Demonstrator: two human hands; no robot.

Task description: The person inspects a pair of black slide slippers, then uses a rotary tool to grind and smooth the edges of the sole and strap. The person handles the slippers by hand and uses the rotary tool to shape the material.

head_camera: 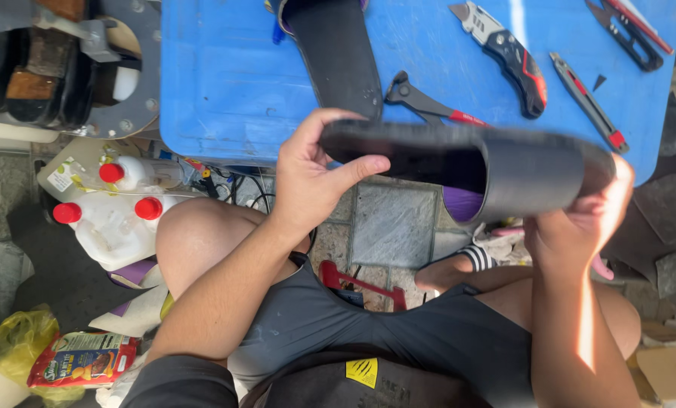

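1. Fingers of the left hand [311, 177] curl around 1 end of a black slide sandal [466, 166], thumb laid along its lower edge, clenched on the sole.
2. Grasping the other end from below is the right hand [580, 227]; its fingers wrap up under the strap end, partly washed out by sunlight.
3. Held in the air above the knees, just in front of the blue table [224, 83], the sandal has its long axis running left to right, edge-on to the viewer, its strap arching near the right hand. Both hands touch it, 1 at each end.
4. On the table, just behind the sandal, lie a second black sole [338, 53], black pliers with red handle tips [428, 104], a black-and-red folding utility knife [508, 53], a slim red-and-black snap-off cutter [589, 102] and another black-and-red tool [629, 30] at the far corner.
5. Down on the floor to the left stand white plastic jugs with red caps [115, 219]; 1 carries a pale label with green and yellow. Nearer the viewer, a flat red-and-green snack packet [81, 359] rests beside a yellow plastic bag [20, 340].
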